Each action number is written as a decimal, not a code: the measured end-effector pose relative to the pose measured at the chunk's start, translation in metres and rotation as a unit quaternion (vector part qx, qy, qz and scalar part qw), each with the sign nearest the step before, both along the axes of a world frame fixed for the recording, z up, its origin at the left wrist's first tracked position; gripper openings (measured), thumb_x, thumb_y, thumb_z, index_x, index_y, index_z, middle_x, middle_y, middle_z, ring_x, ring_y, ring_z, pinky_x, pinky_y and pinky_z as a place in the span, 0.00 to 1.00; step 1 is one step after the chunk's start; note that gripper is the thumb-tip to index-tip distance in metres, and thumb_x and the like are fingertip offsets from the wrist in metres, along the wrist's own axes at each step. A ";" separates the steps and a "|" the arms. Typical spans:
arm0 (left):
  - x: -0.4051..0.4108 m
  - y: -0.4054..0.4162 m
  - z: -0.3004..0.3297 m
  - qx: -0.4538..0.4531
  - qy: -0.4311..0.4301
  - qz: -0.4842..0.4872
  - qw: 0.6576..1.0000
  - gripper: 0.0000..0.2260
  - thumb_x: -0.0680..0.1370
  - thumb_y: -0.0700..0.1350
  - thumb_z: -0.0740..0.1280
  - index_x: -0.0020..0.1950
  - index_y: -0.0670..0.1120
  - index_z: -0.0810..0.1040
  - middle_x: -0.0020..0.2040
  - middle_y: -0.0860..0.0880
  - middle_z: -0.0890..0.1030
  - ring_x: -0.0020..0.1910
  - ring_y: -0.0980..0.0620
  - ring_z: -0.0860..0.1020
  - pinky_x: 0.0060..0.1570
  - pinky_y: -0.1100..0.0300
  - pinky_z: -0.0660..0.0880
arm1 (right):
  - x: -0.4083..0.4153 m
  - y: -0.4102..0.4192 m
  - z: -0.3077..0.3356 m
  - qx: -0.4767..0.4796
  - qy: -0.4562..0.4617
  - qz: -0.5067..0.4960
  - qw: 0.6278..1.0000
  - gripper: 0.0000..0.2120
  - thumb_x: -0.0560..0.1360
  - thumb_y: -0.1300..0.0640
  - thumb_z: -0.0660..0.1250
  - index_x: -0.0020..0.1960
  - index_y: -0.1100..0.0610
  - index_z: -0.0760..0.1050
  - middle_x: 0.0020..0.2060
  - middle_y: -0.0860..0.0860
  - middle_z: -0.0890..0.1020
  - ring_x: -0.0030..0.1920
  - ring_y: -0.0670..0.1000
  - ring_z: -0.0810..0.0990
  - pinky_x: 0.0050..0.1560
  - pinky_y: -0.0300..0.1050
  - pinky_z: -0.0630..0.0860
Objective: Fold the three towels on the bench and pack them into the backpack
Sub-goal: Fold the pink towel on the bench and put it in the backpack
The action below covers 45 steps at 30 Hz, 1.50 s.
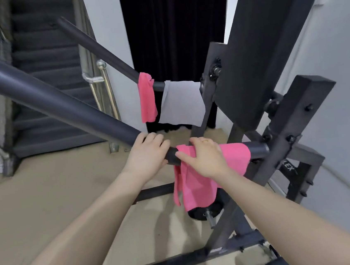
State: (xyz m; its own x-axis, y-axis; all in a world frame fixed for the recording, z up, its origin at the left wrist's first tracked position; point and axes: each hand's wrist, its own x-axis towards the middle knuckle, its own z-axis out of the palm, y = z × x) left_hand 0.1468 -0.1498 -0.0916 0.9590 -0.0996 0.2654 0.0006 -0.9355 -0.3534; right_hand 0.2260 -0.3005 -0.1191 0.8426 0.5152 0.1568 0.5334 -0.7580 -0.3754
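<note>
The bright pink towel (199, 183) hangs draped over the near padded bar (59, 105), its long side falling rumpled below the bar under my right hand (204, 157). On the far padded bar (100, 51), well apart from it, a second pink towel (147, 98) hangs bunched and narrow. Just beside that, nearer the frame, a grey towel (180, 103) hangs flat and spread.

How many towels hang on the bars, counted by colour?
Pink towels: 2, the near pink towel under the right hand and the far pink towel.
Grey towel: 1.
Total: 3.
</note>
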 end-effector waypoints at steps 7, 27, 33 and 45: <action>0.007 0.003 -0.010 0.048 -0.019 -0.003 0.999 0.17 0.56 0.48 0.79 0.38 0.43 0.78 0.38 0.46 0.78 0.40 0.44 0.78 0.48 0.53 0.62 | 0.011 -0.003 -0.014 -0.065 -0.080 -0.031 0.994 0.12 0.79 0.54 0.55 0.58 0.56 0.71 0.54 0.52 0.75 0.57 0.55 0.71 0.58 0.46 0.61; -0.153 -0.150 -0.091 -0.419 0.255 -0.306 0.816 0.13 0.75 0.43 0.67 0.59 0.46 0.76 0.53 0.50 0.80 0.50 0.53 0.77 0.51 0.61 0.71 | -0.268 -0.173 -0.064 0.214 0.120 -0.125 0.961 0.03 0.73 0.58 0.69 0.46 0.51 0.77 0.35 0.40 0.78 0.37 0.37 0.76 0.40 0.31 0.69; -0.201 -0.231 -0.098 -0.409 0.405 -0.336 0.745 0.03 0.74 0.44 0.69 0.47 0.47 0.79 0.35 0.56 0.76 0.33 0.65 0.73 0.35 0.73 0.68 | -0.349 -0.254 -0.075 0.177 0.108 -0.254 0.945 0.06 0.72 0.59 0.68 0.48 0.55 0.75 0.40 0.45 0.79 0.40 0.47 0.76 0.45 0.42 0.70; -0.312 -0.464 -0.141 -0.421 0.555 -0.293 0.656 0.06 0.75 0.45 0.68 0.39 0.46 0.76 0.32 0.51 0.75 0.31 0.55 0.71 0.35 0.62 0.68 | -0.512 -0.489 -0.105 0.224 0.087 -0.527 0.815 0.08 0.71 0.68 0.61 0.44 0.58 0.74 0.38 0.48 0.78 0.41 0.50 0.74 0.35 0.37 0.65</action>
State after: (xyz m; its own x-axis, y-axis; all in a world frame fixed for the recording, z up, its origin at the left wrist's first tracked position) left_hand -0.1654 -0.6142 -0.2322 0.4714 -0.8025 -0.3657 -0.2665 -0.5249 0.8084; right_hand -0.2865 -0.7891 -0.2242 0.8093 -0.5860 -0.0395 -0.4171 -0.5261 -0.7411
